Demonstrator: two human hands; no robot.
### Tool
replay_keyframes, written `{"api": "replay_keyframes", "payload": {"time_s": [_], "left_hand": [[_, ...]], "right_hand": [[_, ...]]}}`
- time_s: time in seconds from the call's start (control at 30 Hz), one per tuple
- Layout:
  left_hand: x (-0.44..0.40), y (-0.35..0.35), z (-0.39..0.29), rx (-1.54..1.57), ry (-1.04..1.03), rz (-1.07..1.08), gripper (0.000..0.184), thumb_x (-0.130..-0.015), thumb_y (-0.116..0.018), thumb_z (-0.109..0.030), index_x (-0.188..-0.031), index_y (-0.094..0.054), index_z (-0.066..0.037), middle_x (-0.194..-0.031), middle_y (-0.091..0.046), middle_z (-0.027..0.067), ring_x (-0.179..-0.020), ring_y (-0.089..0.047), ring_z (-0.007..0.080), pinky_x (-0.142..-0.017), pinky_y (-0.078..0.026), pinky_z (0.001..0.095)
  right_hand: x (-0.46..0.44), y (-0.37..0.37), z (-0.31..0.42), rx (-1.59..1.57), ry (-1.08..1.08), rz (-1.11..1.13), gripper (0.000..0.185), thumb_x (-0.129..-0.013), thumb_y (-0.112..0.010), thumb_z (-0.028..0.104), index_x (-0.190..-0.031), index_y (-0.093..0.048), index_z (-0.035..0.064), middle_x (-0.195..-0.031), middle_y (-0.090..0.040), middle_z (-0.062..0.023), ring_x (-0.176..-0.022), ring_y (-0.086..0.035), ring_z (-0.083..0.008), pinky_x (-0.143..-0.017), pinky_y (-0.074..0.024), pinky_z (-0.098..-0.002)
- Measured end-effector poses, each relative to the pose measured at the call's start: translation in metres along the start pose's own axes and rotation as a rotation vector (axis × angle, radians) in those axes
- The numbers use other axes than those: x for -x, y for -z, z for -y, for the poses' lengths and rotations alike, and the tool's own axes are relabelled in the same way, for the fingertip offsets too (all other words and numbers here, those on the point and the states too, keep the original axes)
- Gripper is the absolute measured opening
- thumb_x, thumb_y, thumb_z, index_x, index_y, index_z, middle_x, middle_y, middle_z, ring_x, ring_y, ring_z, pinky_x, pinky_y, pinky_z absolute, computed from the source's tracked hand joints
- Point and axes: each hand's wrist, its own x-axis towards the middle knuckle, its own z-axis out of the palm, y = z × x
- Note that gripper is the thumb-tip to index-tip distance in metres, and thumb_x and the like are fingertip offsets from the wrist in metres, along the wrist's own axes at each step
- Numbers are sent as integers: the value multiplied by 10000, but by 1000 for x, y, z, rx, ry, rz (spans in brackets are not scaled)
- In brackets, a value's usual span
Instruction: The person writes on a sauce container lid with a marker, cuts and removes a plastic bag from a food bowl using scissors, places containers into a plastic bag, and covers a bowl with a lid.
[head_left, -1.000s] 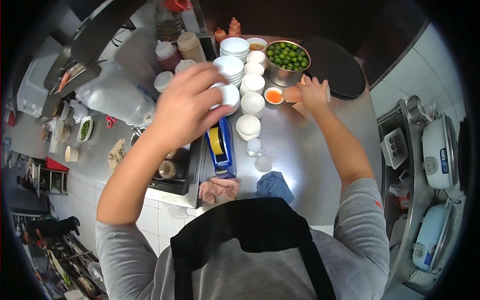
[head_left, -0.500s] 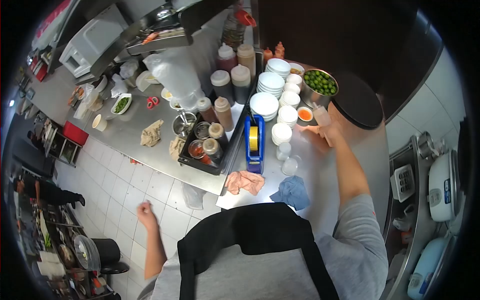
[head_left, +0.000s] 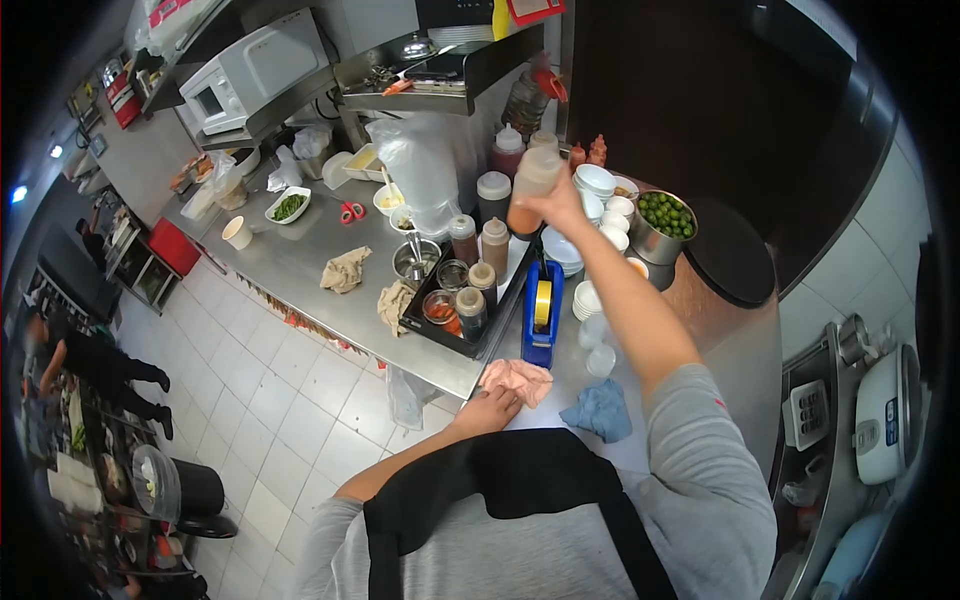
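Observation:
My right hand (head_left: 562, 208) is wrapped round a squeeze bottle (head_left: 536, 178) with orange contents, raised above the row of sauce bottles (head_left: 494, 192) and beside the white bowls (head_left: 596, 180). Near the counter's front edge, my left hand (head_left: 486, 412) lies with its fingers flat, touching the crumpled pink cloth (head_left: 518, 381). A blue tape dispenser (head_left: 541, 325) with yellow tape stands between the hands. Behind my right forearm, a small bowl of orange sauce (head_left: 637, 267) is partly hidden.
A metal pot of green limes (head_left: 664, 220) stands beside a round black tray (head_left: 728, 255). A blue cloth (head_left: 598, 410) lies at the front. Left of the dispenser, a black bin (head_left: 425, 325) holds bottles and jars. Another person (head_left: 95, 365) is at far left.
My right hand has moved left and up, carrying the bottle from beside the sauce bowl. My left hand has come from out over the floor to the pink cloth. The view has shifted left.

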Motion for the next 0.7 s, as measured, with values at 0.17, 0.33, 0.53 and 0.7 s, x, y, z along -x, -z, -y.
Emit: {"api": "replay_keyframes", "payload": {"time_s": [0.17, 0.33, 0.53, 0.7], "left_hand": [[1, -21, 9, 78, 92, 8, 226, -782, -528, -141, -970, -600, -38, -1010, -559, 93, -1037, -536, 262, -744, -519, 341], [9, -14, 8, 196, 94, 11, 374, -800, -512, -126, -1162, -531, -33, -1102, -540, 117, -1082, -519, 283, -799, -509, 368], [-13, -8, -1, -101, 116, -113, 528, -810, -506, -137, -1330, -433, -76, -1206, -513, 141, -1118, -491, 322, -947, -433, 409], [-28, -27, 15, -118, 97, -102, 240, -795, -532, -180, -1002, -613, -88, -1018, -569, 90, -1046, -525, 319, -920, -448, 421]], "right_hand": [[3, -40, 24, 428, -274, 183, 705, -517, -835, 269, -1105, -534, 24, -1089, -623, -201, -1058, -584, -340, -904, -460, -386], [-20, -44, -11, 524, -292, 287, 727, -527, -832, 349, -1111, -546, 24, -1084, -628, -195, -1031, -597, -340, -887, -471, -381], [-4, -40, -10, 402, -313, 500, 624, -612, -819, 196, -1146, -554, 11, -1117, -632, -148, -1029, -607, -235, -901, -462, -340], [20, -17, -45, 344, -156, 318, 702, -629, -791, 237, -1244, -508, 54, -1170, -593, -183, -1068, -572, -343, -915, -452, -375]]}}
